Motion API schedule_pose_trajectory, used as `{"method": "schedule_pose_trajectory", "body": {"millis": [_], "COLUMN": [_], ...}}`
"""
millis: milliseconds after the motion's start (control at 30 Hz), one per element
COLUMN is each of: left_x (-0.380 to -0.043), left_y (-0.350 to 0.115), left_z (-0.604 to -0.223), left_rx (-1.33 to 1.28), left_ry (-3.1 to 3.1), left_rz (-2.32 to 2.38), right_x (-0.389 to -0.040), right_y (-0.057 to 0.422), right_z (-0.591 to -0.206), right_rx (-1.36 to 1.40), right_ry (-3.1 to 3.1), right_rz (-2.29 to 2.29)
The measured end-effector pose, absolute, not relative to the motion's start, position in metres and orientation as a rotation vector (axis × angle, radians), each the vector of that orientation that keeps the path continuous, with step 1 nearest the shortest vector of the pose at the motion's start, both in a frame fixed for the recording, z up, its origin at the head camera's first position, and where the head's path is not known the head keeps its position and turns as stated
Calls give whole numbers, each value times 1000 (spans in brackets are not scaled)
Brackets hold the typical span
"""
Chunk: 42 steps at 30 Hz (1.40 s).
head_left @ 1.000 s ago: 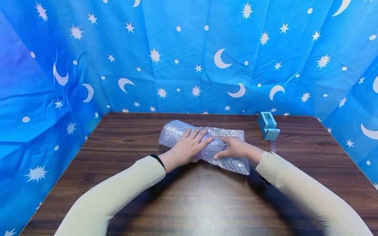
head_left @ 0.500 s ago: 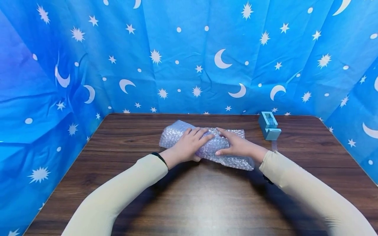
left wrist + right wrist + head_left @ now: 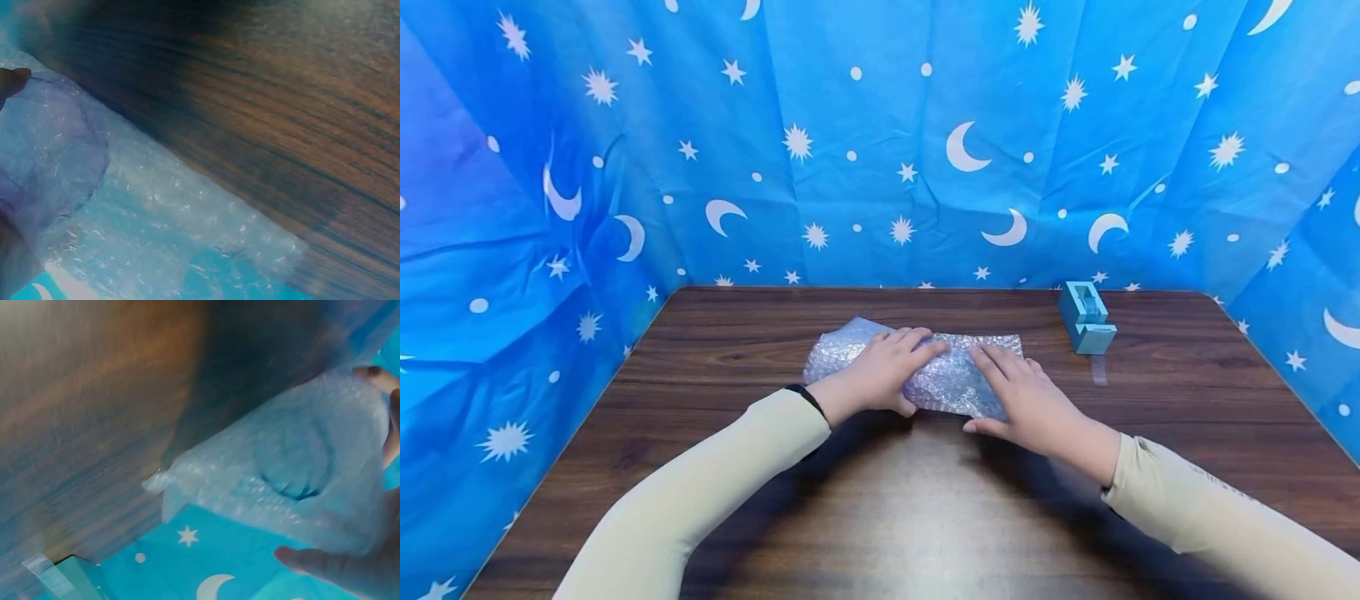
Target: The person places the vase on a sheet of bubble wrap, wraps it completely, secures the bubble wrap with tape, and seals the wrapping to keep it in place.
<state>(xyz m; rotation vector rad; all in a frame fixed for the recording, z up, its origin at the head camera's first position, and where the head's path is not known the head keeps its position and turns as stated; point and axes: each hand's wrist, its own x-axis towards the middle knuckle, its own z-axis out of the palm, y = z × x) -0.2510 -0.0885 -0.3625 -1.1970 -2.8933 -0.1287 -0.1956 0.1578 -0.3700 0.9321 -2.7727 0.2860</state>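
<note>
No lettering can be read; the small marks (image 3: 1223, 483) on the right sleeve (image 3: 1240, 523) are illegible.

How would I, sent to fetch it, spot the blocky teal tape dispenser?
Find the dark brown woodgrain table. Near its far edge, right of the clear bubble-wrap bundle, stands the teal tape dispenser, opaque and angular, unlike that transparent bundle.

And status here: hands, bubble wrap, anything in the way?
Left hand holds bubble wrap; right hand touches it. Wrap lies on table. Tape dispenser apart, not blocking.
</note>
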Motion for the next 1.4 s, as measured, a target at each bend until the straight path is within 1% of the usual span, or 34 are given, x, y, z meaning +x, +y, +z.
{"method": "schedule_pose_trajectory", "body": {"millis": [233, 433, 533, 767, 1400], "left_x": [-256, -261, -265, -273, -291], "left_y": [-82, -78, -75, -67, -68], "left_z": [-360, -356, -351, -347, -343], "left_rx": [-1151, -1138, -1117, -1070, -1061], "left_ry": [-2974, -3011, -3060, -3159, -3235], "left_rz": [-123, -104, -95, -154, -267], "right_x": [-180, -173, -180, -209, -239], "right_y": [154, 141, 136, 136, 136], "right_z": [-379, -381, -382, -387, -403], "right_rx": [919, 866, 857, 833, 894], "right_ry": [-2663, -2705, -2715, -2756, -2534], "right_rz": [57, -90, -113, -33, -21]}}
